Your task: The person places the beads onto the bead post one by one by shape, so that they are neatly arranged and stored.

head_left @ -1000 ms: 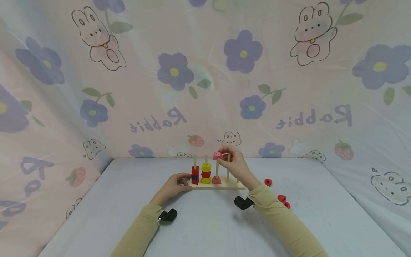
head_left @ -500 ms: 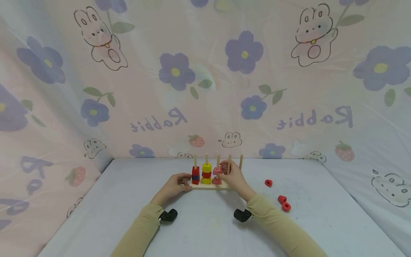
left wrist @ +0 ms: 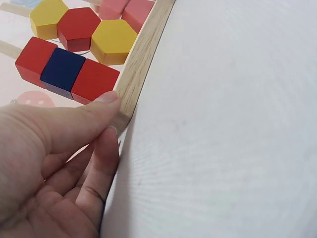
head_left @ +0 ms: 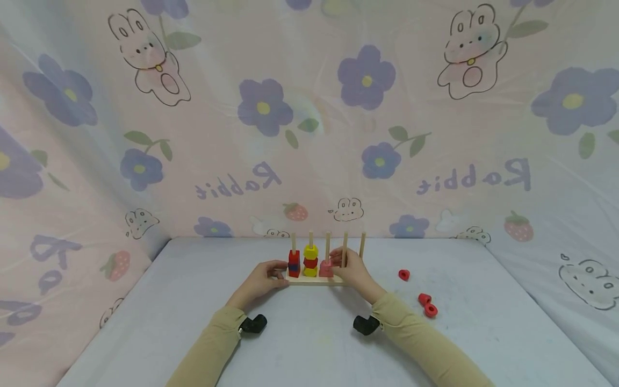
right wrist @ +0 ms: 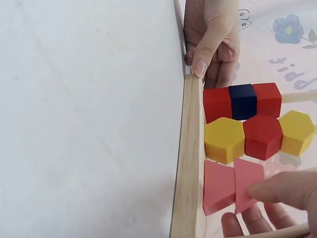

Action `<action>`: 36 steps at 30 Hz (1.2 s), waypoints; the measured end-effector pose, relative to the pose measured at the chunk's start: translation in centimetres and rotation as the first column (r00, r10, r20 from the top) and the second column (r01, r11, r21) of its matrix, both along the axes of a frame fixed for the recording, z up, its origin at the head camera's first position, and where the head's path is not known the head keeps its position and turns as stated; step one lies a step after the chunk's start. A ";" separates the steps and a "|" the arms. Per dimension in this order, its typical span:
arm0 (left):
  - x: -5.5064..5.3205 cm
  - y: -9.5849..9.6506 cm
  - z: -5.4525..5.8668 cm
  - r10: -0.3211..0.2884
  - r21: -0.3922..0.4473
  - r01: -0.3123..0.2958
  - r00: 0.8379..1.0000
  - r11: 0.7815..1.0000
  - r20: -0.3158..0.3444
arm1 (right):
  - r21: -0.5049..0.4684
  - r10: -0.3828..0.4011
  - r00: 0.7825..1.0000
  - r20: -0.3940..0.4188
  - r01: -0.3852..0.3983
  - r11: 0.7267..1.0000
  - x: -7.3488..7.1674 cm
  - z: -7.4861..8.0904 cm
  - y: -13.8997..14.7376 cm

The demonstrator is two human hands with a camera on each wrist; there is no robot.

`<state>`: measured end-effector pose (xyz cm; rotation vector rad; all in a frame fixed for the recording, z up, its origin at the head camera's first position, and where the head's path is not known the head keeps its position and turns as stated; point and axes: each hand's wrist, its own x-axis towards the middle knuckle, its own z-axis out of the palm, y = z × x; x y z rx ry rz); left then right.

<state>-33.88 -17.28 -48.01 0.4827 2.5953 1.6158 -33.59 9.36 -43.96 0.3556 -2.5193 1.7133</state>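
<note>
A wooden peg stand (head_left: 316,281) with upright pegs stands on the table. My left hand (head_left: 258,279) pinches its left end between thumb and fingers. On the third peg, a pink trapezoid block (right wrist: 246,181) rests against a lower pink block (right wrist: 218,188), and my right hand (head_left: 355,273) holds the upper one, thumb on its front, fingers behind. The first peg carries red cubes (left wrist: 96,79) with a dark blue cube (left wrist: 63,71) between. Yellow hexagonal blocks (right wrist: 224,141) with a red hexagonal block (right wrist: 262,136) between them fill the second.
Three loose red blocks lie right of the stand: one alone (head_left: 404,275), and a pair made of a farther block (head_left: 424,299) and a nearer block (head_left: 430,310). Bare pegs (head_left: 362,244) rise around the right hand. A printed curtain (head_left: 309,134) hangs behind the table.
My right hand has lowered the upper pink block from the top of the third peg down onto the lower pink block. The left hand has stayed at the stand's end.
</note>
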 end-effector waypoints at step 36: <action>0.3 0.1 0.3 0.026 -0.034 -0.025 0.999 0.999 0.037 | 0.270 0.323 0.946 0.034 -0.320 0.908 5.6 5.3 16.4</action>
